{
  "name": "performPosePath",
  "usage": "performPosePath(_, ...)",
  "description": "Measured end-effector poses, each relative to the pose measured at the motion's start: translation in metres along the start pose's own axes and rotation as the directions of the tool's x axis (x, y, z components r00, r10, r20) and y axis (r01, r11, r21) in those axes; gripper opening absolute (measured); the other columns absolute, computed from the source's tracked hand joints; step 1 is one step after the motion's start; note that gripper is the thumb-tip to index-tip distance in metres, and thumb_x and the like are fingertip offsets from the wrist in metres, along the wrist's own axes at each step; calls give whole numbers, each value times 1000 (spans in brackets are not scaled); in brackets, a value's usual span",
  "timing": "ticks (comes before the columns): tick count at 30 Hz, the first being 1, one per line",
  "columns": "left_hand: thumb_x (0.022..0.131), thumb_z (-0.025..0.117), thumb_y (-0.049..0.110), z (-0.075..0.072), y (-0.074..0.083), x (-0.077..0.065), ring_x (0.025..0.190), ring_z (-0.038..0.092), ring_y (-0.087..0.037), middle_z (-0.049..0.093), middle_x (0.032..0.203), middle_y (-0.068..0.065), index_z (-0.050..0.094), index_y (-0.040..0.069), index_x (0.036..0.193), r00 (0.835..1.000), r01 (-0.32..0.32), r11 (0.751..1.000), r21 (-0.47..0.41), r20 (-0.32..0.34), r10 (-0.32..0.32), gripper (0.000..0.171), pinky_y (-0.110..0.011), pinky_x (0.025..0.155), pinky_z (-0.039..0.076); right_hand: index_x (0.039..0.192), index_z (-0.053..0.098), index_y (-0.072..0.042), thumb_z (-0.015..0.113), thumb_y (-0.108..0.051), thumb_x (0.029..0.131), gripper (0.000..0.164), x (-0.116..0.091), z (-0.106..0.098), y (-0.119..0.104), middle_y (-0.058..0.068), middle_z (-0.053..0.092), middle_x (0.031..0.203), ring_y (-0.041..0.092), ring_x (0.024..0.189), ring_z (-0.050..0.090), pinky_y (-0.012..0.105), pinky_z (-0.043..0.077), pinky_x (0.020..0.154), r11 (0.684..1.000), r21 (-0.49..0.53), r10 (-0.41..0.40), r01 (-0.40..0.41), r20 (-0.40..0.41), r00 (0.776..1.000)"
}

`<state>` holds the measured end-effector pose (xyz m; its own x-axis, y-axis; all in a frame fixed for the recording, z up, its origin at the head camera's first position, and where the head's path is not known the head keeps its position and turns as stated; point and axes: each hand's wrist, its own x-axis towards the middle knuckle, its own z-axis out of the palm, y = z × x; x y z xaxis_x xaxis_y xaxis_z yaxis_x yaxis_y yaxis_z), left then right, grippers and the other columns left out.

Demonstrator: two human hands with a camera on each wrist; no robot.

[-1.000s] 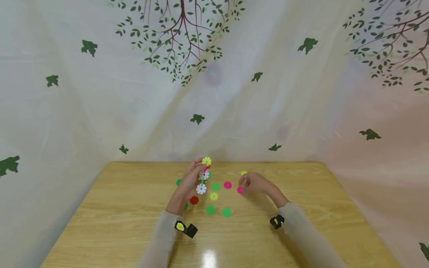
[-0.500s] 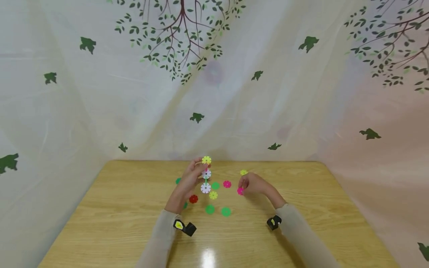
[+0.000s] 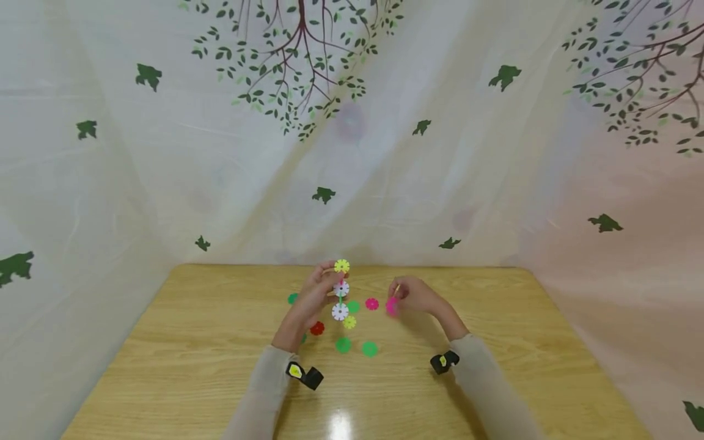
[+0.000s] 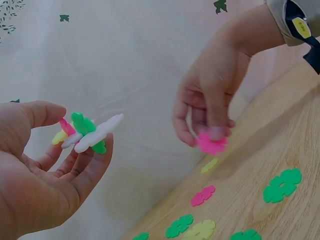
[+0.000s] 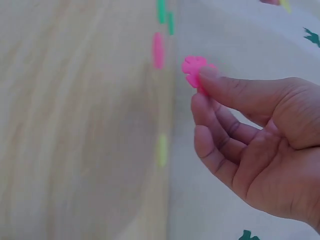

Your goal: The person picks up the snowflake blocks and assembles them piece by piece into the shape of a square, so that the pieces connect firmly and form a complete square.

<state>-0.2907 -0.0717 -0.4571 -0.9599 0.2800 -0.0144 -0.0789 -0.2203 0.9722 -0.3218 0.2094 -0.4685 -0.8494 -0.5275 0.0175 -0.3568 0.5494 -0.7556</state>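
My left hand (image 3: 309, 300) holds a chain of interlocking flower discs (image 3: 340, 312) up over the table. In the head view a yellow disc tops the chain, with white discs below it and edge-on pink and green ones linking them. The left wrist view shows the chain pinched between thumb and fingers, a white disc (image 4: 100, 134) nearest the camera. To the right, my right hand (image 3: 422, 298) pinches a pink flower disc (image 5: 194, 67) between thumb and index finger. In the left wrist view that pink disc (image 4: 212, 143) hangs above the table, apart from the chain.
Loose flower discs lie on the wooden table (image 3: 220, 366): a pink one (image 3: 371, 304), a yellow one (image 3: 350, 322), a red one (image 3: 316, 328) and several green ones (image 3: 370, 349). Another yellow disc (image 4: 209, 165) lies beyond the right hand. A printed curtain (image 3: 247, 183) hangs behind the table.
The right hand has picked the pink disc up off the table and shifted slightly left with it. The left hand's chain has swung a little to the right and now hangs straighter.
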Motion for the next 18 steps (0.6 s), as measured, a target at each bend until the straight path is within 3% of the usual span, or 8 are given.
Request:
performPosePath(6, 106, 56, 20, -1, -3, 3, 91, 63, -14, 60, 125, -11, 42, 10, 142, 1000, -4, 1000, 18, 5, 4, 39, -42, 88, 56, 107, 70, 6, 70, 4, 91, 16, 11, -1, -24, 21, 69, 92, 14, 81, 61, 22, 53, 73, 990, 96, -81, 99, -169, 982)
performPosePath(12, 104, 60, 19, -5, -6, 5, 92, 65, -12, 65, 115, -5, 49, 12, 139, 999, -41, 999, 26, -29, 42, 37, -34, 78, 56, 104, 71, 1, 73, -5, 93, 12, 25, 10, -46, 19, 74, 100, 17, 89, 68, 23, 57, 77, 967, 168, -129, 193, -331, 935)
performPosePath(18, 102, 65, 18, -4, -4, 4, 92, 64, -9, 63, 106, 4, 52, 12, 139, 996, -63, 998, 30, -66, 65, 40, -34, 77, 57, 103, 70, 6, 72, -1, 93, 12, 28, 22, -61, 25, 73, 101, 16, 87, 70, 21, 58, 76, 931, 256, -128, 259, -435, 891)
